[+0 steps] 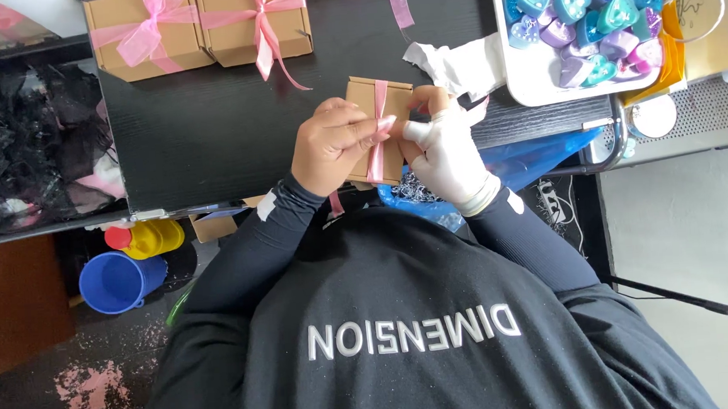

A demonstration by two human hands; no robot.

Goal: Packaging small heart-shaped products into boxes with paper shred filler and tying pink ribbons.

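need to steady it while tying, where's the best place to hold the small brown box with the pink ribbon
Hold the small cardboard box by its two long side walls, coming in from left and right as the left hand and gloved right hand do. The pink ribbon runs down the middle of the flat top, so a side grip probably keeps it free.

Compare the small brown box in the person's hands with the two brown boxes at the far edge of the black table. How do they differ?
The box in hand has a pink ribbon only looped around it, no bow showing; the two far boxes carry tied pink bows. It is gripped by the left hand and the gloved right hand; the far ones sit untouched. It looks narrower. All are plain brown cardboard with pink ribbon.
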